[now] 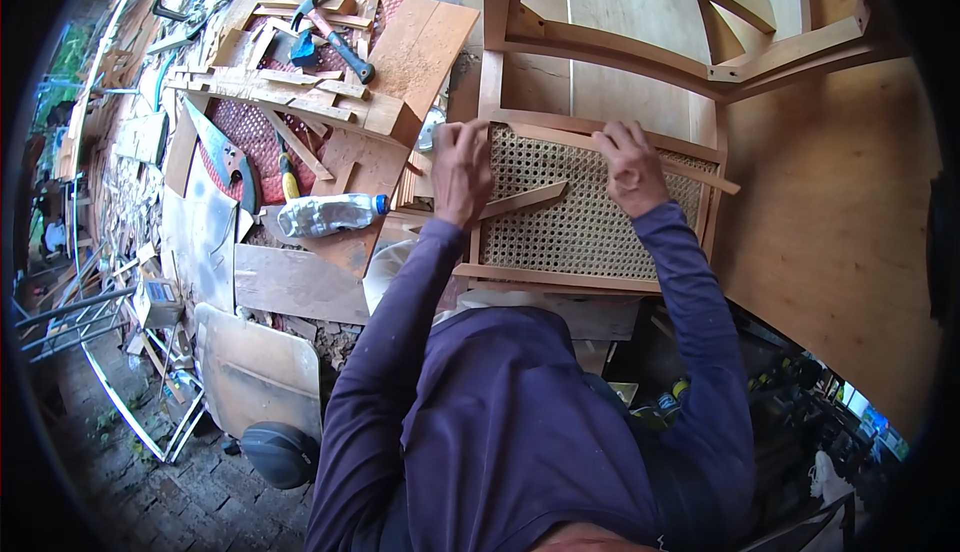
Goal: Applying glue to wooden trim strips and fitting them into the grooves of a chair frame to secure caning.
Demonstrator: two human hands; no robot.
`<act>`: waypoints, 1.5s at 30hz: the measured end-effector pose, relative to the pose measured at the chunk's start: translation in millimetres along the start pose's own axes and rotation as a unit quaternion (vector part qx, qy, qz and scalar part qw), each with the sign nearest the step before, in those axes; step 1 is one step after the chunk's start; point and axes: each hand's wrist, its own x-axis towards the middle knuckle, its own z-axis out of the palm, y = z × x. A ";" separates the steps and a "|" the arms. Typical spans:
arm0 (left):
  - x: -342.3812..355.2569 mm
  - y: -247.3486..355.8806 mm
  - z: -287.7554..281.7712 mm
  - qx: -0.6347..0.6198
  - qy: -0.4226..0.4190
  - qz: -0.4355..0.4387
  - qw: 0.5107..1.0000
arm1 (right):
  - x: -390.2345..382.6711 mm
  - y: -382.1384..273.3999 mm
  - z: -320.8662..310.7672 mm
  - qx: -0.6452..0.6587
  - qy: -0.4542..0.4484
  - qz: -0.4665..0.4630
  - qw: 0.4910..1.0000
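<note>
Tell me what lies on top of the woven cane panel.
On the woven cane panel lie both hands, left hand and right hand, plus a short loose wooden strip. The cane beneath the hands and strip is hidden.

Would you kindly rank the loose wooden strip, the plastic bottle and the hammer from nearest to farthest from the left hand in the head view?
1. Wooden strip, on the cane panel, just right of the left hand.
2. Plastic bottle, lying to its left.
3. Hammer, far upper left on the scrap pile.
</note>
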 end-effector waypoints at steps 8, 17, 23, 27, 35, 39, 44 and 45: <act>-7.3 18.9 -16.4 0.156 -0.089 0.095 0.979 | -12.4 -3.7 -21.7 0.039 0.072 0.029 0.996; 7.1 24.7 -17.9 0.160 -0.146 0.006 0.976 | -22.1 5.7 -14.5 0.035 0.059 0.024 0.997; -6.2 17.7 -27.2 0.171 -0.198 0.035 0.965 | -13.6 6.2 -16.8 0.032 0.080 0.002 0.996; -20.9 27.7 -29.3 0.167 -0.157 0.037 0.973 | -23.0 7.7 -21.3 0.052 0.088 0.007 0.995; -44.0 30.0 -41.5 0.190 -0.207 0.028 0.959 | -59.0 0.7 -39.1 0.078 0.074 0.081 0.991; -43.2 38.3 -49.6 0.191 -0.264 0.023 0.945 | -73.6 13.9 -48.3 0.082 0.064 0.126 0.987; -47.1 43.1 -47.4 0.166 -0.260 0.007 0.951 | -72.8 26.3 -43.0 0.073 0.060 0.131 0.987; -49.8 43.0 -47.9 0.167 -0.262 0.005 0.950 | -71.6 27.0 -40.2 0.076 0.058 0.132 0.987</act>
